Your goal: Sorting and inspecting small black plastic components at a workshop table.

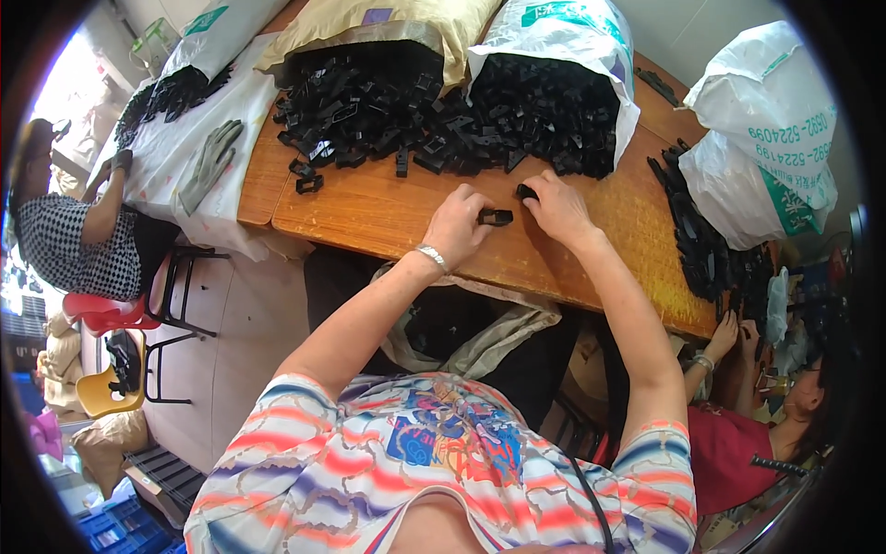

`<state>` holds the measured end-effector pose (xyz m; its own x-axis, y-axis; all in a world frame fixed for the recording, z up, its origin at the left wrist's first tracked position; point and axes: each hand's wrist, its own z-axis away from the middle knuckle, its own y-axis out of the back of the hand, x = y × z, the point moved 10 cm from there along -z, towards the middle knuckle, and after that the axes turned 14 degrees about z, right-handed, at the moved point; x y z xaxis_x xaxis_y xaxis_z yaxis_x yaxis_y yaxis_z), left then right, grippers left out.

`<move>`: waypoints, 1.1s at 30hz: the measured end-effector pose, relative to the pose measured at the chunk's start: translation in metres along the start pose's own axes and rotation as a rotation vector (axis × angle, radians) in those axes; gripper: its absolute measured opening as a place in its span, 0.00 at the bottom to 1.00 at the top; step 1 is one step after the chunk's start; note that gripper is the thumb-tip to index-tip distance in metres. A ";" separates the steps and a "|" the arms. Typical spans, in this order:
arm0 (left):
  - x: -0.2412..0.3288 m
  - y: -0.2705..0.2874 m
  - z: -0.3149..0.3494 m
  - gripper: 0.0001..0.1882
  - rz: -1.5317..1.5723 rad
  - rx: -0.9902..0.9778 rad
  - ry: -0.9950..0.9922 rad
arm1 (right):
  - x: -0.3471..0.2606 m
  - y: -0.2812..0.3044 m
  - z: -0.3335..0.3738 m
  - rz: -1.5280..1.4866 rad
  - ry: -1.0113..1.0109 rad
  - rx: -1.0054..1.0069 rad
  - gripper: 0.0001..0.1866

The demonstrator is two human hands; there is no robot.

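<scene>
Taking 12 o'clock as straight away from the wearer, the brown table (369,210) is filling the far side of the view. On it, a tan sack (388,23) is lying towards 11:30 and a white sack (554,37) towards 1 o'clock, both mouths facing the wearer. A co-worker in a checked top (78,245) is sitting at 9 o'clock, another in a red top (734,457) at 4 o'clock. A bulging white bag (761,148) is standing at 2 o'clock, with long black strips (701,249) lying just beside it. A heap of small black parts (369,115) is spreading from both sack mouths around 12 o'clock, and a grey glove (210,166) is lying at 10 o'clock.

Near the middle, the left hand (461,222) is pinching a black piece (496,218) that is jutting out at its 3 o'clock. The right hand (556,208), just beside it, is gripping a second black piece (526,191), mostly hidden by the fingers. The two pieces are staying apart, clear of the heap.

The step in hand seems to be handling single parts; the next move probably calls for keeping both pinches firm and turning the pieces squarely.
</scene>
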<state>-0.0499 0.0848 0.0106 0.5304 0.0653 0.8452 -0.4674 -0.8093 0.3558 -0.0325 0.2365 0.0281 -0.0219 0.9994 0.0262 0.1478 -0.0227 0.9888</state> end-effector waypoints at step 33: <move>-0.015 -0.004 -0.008 0.14 0.014 -0.064 0.159 | -0.064 0.025 0.023 -0.127 0.163 0.135 0.11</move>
<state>-0.0616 0.0913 0.0001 0.4074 0.1495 0.9009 -0.5207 -0.7724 0.3636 -0.0042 0.1721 0.0481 -0.2061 0.9765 -0.0628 0.2642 0.1174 0.9573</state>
